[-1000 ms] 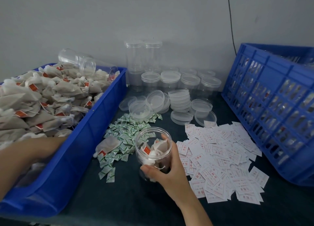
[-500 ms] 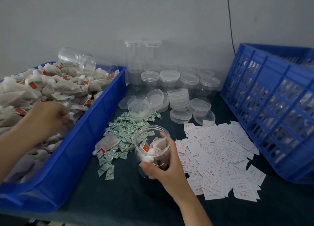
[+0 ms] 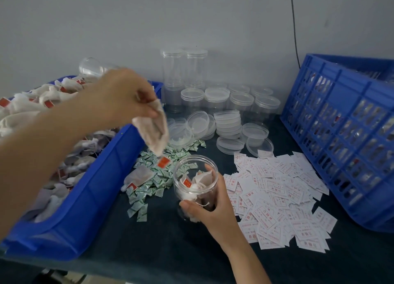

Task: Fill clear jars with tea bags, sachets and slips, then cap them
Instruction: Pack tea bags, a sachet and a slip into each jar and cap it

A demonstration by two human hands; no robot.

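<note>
Jar part-filled, one more tea bag nearly at its mouth.

The round clear plastic jar [image 3: 195, 183] stands near the middle of the dark table, a few bags inside, the right hand [image 3: 210, 209] curled round its near side. Half a second ago the left hand [image 3: 121, 96] was down in the blue plastic bin [image 3: 96, 187] at the left. Now it is raised over the bin's right wall, pinching a white mesh tea bag [image 3: 154, 132] that dangles just left of the jar's mouth. Filling is likely midway: the green-and-white sachets [image 3: 149, 183], white printed slips [image 3: 277, 198] and clear round lids [image 3: 228, 123] farther back wait unused.
</note>
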